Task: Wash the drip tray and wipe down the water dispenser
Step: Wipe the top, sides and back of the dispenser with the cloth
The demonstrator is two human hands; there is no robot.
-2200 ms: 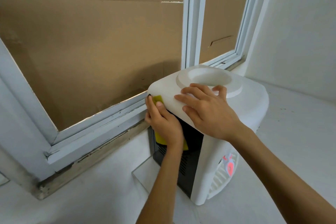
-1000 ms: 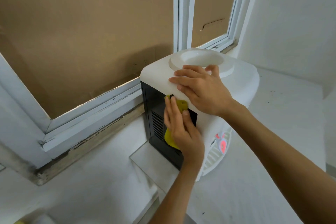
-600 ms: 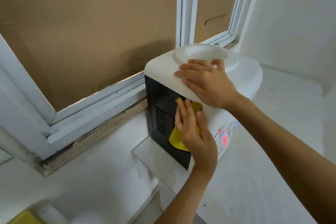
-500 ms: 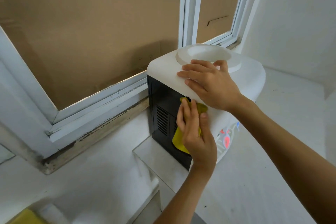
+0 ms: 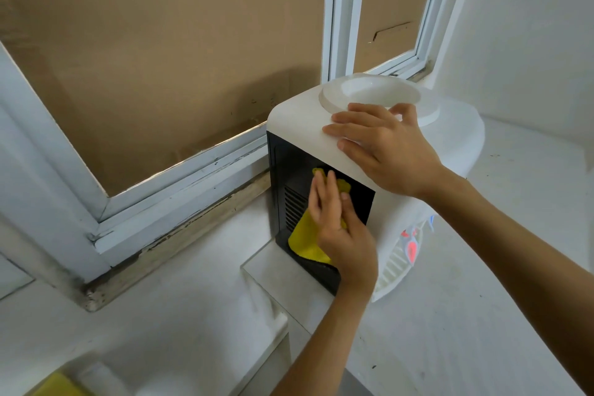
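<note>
the water dispenser (image 5: 446, 138) stands on a white ledge (image 5: 482, 315) at its back edge, near the corner where the window frame (image 5: 180, 177) meets the wall. its black rear panel (image 5: 283, 170) faces the window side. the left hand (image 5: 340, 228) presses a yellow cloth (image 5: 305, 241) flat against that panel, fingers straight and close together, with the cloth hanging out below the palm. the right hand (image 5: 385, 148) lies spread on the white top, beside the round bottle well (image 5: 379, 93), and steadies the unit.

the step in hand looks like wiping the back panel. to do it well, i would keep the palm flat so the cloth meets the whole surface, and work in overlapping strokes from the top edge down to the base. the vent slots (image 5: 294, 206) likely hold dust, so stroking along them should lift more than crossing them. the top hand should keep firm downward pressure, since a light unit could slide toward the ledge edge.

whether the white grille (image 5: 395, 264) at the front base is the drip tray i cannot tell.
</note>
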